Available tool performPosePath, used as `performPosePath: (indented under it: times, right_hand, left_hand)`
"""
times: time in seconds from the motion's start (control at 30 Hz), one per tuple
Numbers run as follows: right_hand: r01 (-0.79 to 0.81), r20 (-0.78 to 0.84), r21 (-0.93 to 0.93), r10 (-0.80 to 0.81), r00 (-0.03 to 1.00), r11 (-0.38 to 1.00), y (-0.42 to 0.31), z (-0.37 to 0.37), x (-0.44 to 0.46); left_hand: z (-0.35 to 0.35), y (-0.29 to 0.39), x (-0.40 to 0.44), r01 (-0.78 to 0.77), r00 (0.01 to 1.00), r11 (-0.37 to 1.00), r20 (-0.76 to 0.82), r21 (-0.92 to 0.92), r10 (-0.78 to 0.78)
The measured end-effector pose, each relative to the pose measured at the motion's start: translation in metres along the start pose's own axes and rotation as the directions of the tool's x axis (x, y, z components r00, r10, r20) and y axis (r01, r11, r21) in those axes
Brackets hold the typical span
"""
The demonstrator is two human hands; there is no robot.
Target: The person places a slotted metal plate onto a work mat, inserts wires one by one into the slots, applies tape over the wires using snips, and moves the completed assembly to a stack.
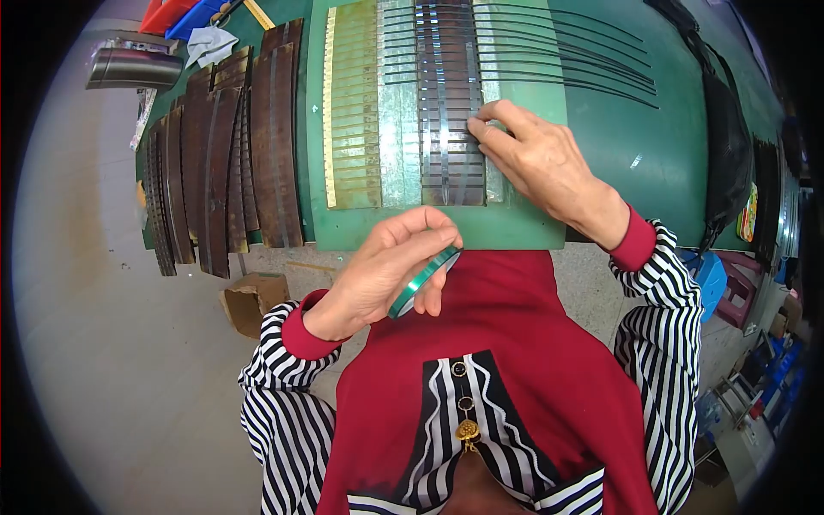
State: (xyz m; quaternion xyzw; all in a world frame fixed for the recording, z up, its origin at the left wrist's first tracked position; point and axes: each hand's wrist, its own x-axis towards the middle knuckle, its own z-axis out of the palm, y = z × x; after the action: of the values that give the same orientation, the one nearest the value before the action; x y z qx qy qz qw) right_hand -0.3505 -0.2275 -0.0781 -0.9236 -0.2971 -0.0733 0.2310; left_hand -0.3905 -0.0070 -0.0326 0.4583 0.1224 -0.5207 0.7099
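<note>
My left hand (369,270) is wrapped round a narrow roll of green tape (421,285), held in front of the table's near edge. Over the green board (524,219), my right hand (554,163) has its thumb and index finger close together at the right edge of a dark slotted strip (453,176). Whatever lies between those fingertips is too small to make out. Shiny narrow bands run lengthwise along the dark strip. Several thin black rods (601,56) lie across the upper slots and stick out to the right. A yellowish slotted strip (354,129) lies at the board's left.
Several brown slotted plates (276,146) are laid at the left of the green table (635,172), some overhanging its front edge. A dark metal cylinder (137,69) is at the far left. A black bag (728,146) lies at the right edge. A cardboard box (249,305) stands on the floor.
</note>
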Motion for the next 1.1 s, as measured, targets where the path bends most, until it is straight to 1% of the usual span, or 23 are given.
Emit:
performPosePath:
  times: [0.13,0.23,0.27,0.3,0.33,0.37,0.4,0.43,0.47,0.5,0.53,0.63,0.67,0.77,0.8,0.83,0.9,0.93,0.97,1.03,1.07,1.1]
  right_hand:
    - [0.059,0.042,0.019,-0.060,0.997,0.998,0.006,0.004,0.001]
    - [-0.017,-0.019,0.030,0.018,1.000,0.999,0.007,0.001,-0.001]
    - [-0.015,-0.020,0.027,0.015,1.000,1.000,0.005,0.000,-0.001]
    - [-0.110,-0.139,0.135,0.129,0.982,0.985,0.002,0.000,0.001]
    - [-0.185,-0.243,0.250,0.247,0.938,0.950,-0.001,-0.001,0.002]
    - [-0.235,-0.331,0.369,0.364,0.871,0.899,-0.004,-0.003,0.004]
    - [-0.222,-0.338,0.362,0.350,0.874,0.905,-0.008,-0.008,0.004]
    - [-0.333,-0.143,0.612,0.515,0.845,0.717,-0.013,-0.015,0.004]
    - [-0.434,0.092,0.779,0.602,0.793,0.452,-0.018,-0.022,0.004]
    - [-0.517,0.340,0.844,0.604,0.721,0.142,-0.022,-0.027,0.003]
    - [-0.509,0.327,0.846,0.598,0.732,0.160,-0.025,-0.028,0.004]
    - [-0.261,0.143,0.959,0.611,0.779,0.109,-0.038,-0.019,0.009]
    - [-0.251,0.128,0.960,0.608,0.783,0.121,-0.041,-0.018,0.011]
    - [-0.104,-0.012,0.983,0.626,0.780,0.148,-0.047,-0.015,0.015]
    - [-0.093,-0.026,0.983,0.623,0.782,0.158,-0.047,-0.014,0.014]
    - [-0.075,-0.085,0.973,0.642,0.762,0.218,-0.046,-0.012,0.013]
    - [-0.040,-0.208,0.941,0.669,0.714,0.335,-0.046,-0.010,0.012]
    - [-0.026,-0.222,0.940,0.665,0.713,0.341,-0.047,-0.013,0.011]
    - [-0.009,-0.252,0.934,0.678,0.691,0.356,-0.047,-0.016,0.010]
    - [0.023,-0.309,0.923,0.702,0.642,0.385,-0.045,-0.025,0.007]
    - [0.036,-0.323,0.920,0.701,0.636,0.391,-0.044,-0.031,0.003]
    - [0.045,-0.352,0.911,0.714,0.605,0.411,-0.041,-0.040,-0.002]
  left_hand:
    - [-0.003,0.001,0.000,0.010,1.000,1.000,0.000,0.006,-0.010]
    - [-0.005,0.005,-0.001,-0.030,0.999,0.999,0.010,-0.015,0.030]
    - [-0.004,0.008,-0.002,-0.050,0.999,0.998,0.016,-0.024,0.051]
    - [-0.002,0.011,-0.002,-0.056,0.998,0.998,0.017,-0.022,0.056]
    - [0.003,0.016,-0.003,-0.146,0.989,0.989,-0.034,0.031,0.147]
    - [0.010,0.023,-0.004,-0.236,0.967,0.968,-0.080,0.088,0.243]
    - [0.015,0.027,-0.003,-0.322,0.933,0.935,-0.121,0.148,0.340]
    - [0.018,0.029,0.000,-0.338,0.926,0.929,-0.120,0.150,0.357]
    - [0.021,0.033,0.005,-0.403,0.894,0.892,-0.120,0.205,0.431]
    - [0.024,0.036,0.010,-0.463,0.857,0.848,-0.114,0.259,0.503]
    - [0.026,0.038,0.015,-0.517,0.815,0.797,-0.105,0.311,0.570]
    - [0.027,0.036,0.032,-0.559,0.794,0.765,-0.060,0.319,0.605]
    - [0.027,0.036,0.038,-0.569,0.790,0.756,-0.038,0.323,0.611]
    - [0.030,0.031,0.045,-0.573,0.780,0.726,-0.019,0.380,0.626]
    - [0.031,0.030,0.046,-0.571,0.777,0.713,-0.015,0.407,0.630]
    - [0.031,0.030,0.049,-0.577,0.772,0.705,-0.007,0.413,0.636]
    - [0.031,0.030,0.052,-0.540,0.812,0.747,0.005,0.388,0.584]
    - [0.032,0.032,0.053,-0.519,0.831,0.767,0.013,0.378,0.556]
    - [0.035,0.032,0.055,-0.525,0.827,0.757,0.021,0.388,0.562]
    - [0.048,0.033,0.061,-0.601,0.782,0.735,0.039,0.315,0.622]
    - [0.052,0.036,0.063,-0.634,0.760,0.722,0.049,0.278,0.648]
    - [0.054,0.041,0.065,-0.635,0.760,0.717,0.062,0.289,0.647]
